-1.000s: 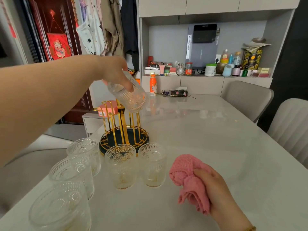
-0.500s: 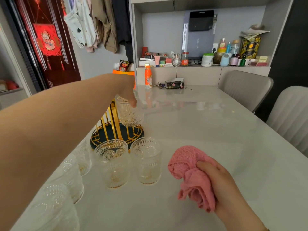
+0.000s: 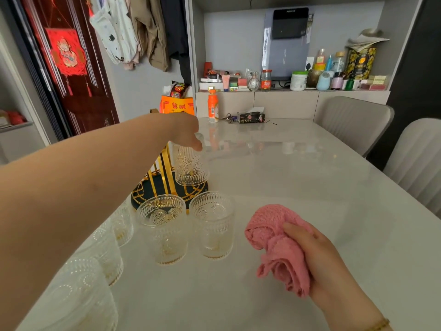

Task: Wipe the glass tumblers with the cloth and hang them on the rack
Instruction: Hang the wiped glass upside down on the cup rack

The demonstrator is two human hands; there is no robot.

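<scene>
Hanging step: left hand (image 3: 188, 132) fingers pinch the upturned tumbler (image 3: 191, 167) at the rack (image 3: 164, 174), by the tabletop (image 3: 286, 187) left edge. Right hand (image 3: 317, 256) fingers clutch the cloth (image 3: 272, 237). Next, likely: seat it, release.

Left hand (image 3: 187, 132) is gripping an inverted tumbler (image 3: 191, 167) over the rack (image 3: 167, 185); right hand (image 3: 315, 256) is holding the cloth (image 3: 274, 237).

L arm out fwd, L grip (image 3: 186, 132) fingers down, clasping | R grip (image 3: 317, 256) low, fingers curled (thumb on top)

Bare tabletop (image 3: 298, 192) right of the rack (image 3: 164, 168); upright tumblers (image 3: 164, 230) close along its near side.
</scene>
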